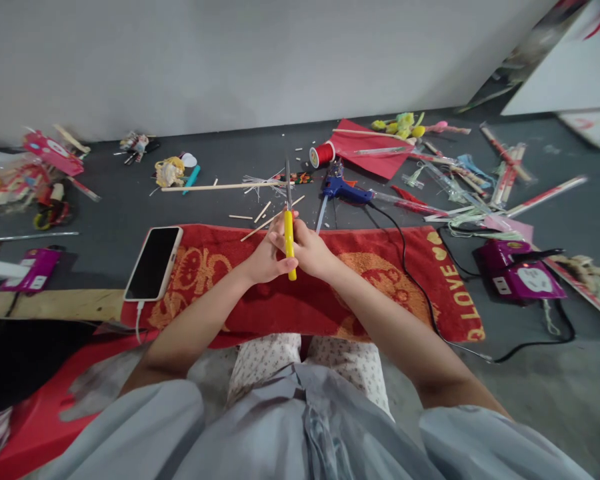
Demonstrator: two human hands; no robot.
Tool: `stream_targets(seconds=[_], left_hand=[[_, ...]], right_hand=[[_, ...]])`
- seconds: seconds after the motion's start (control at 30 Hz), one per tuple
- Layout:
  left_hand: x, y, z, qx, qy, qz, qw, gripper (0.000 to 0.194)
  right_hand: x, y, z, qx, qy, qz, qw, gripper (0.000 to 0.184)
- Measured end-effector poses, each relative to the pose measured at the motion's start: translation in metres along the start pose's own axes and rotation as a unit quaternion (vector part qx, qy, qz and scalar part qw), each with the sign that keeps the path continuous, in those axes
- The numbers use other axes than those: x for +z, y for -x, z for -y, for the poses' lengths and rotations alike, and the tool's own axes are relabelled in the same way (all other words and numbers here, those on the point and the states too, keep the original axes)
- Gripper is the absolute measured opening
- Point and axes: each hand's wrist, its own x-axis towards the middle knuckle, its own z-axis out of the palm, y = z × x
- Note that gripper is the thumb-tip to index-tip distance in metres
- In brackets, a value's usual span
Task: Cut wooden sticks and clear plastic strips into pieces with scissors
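Both of my hands meet over a red patterned towel. My left hand and my right hand are closed around a yellow-handled utility knife that points away from me, its grey blade sticking out past my fingers. Thin wooden sticks lie on the floor just beyond the blade. A phone lies on the towel's left end.
A blue glue gun with a black cord, a red thread spool, red paper and wrapped sticks lie ahead and right. Purple power strips sit at both sides. A wooden board lies left.
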Motion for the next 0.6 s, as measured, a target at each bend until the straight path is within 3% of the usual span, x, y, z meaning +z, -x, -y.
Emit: stream_targets(seconds=[0.6], left_hand=[[-0.0003,-0.0015,0.0017,-0.002,-0.003,-0.004,1.0,0.107]], right_hand=[[0.0022,-0.0031,-0.005,-0.007,-0.039,-0.011,0.999,0.046]])
